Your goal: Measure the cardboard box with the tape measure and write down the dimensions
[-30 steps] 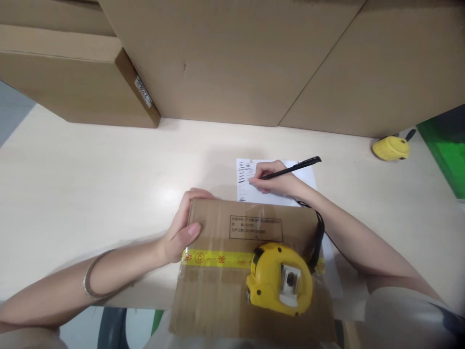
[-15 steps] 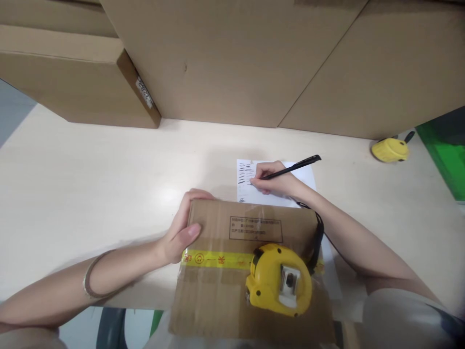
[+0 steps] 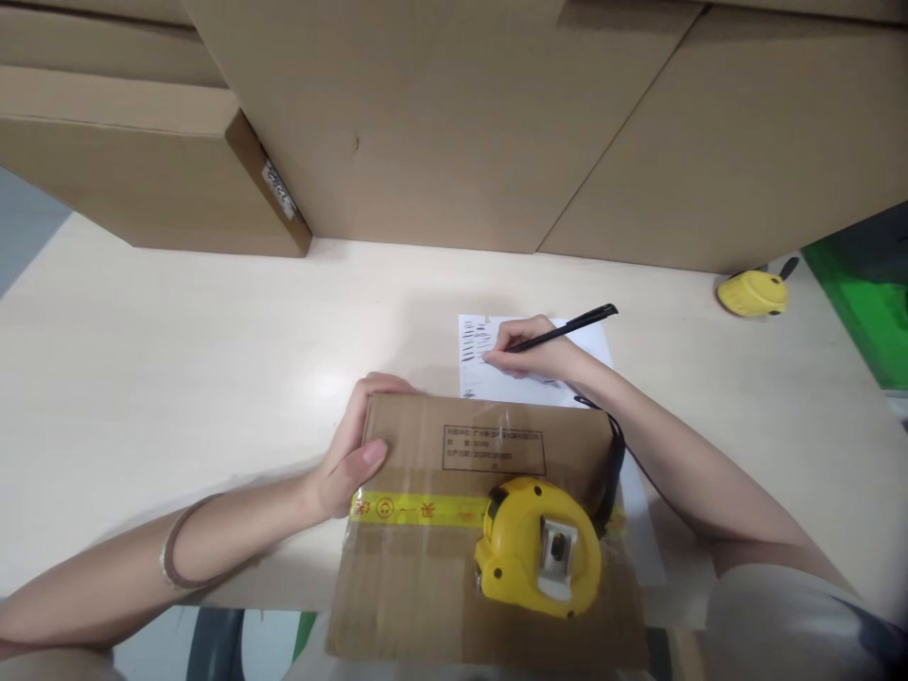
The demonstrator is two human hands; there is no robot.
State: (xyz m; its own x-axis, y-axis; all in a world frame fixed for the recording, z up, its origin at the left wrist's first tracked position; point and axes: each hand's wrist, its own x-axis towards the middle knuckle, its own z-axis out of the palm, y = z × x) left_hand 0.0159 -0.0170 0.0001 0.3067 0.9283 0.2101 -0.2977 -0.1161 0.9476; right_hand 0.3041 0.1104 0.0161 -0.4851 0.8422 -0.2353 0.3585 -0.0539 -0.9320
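With my left hand (image 3: 358, 449) I grip the upper left corner of a brown cardboard box (image 3: 397, 586), thumb on its top face and fingers behind its far edge. Yellow printed tape (image 3: 408, 511) runs across the box, below a stamped label (image 3: 495, 450). On top of it lies a yellow tape measure (image 3: 535, 549) with a black wrist strap (image 3: 616, 463). Beyond the box, my right hand (image 3: 535, 350) holds a black pen (image 3: 567, 327), its tip down at a white sheet of paper (image 3: 588, 339) bearing rows of handwritten marks. The box hides part of the sheet.
Large cardboard boxes (image 3: 426, 132) stand along the back of the pale table (image 3: 177, 350). A flatter carton (image 3: 177, 189) with a white label is at the back left. Another yellow tape measure (image 3: 753, 293) sits at the far right, near a green object (image 3: 862, 322).
The whole view has shifted slightly. My left hand keeps its hold on the box, and my right hand stays at the paper with the pen, with hardly any movement.
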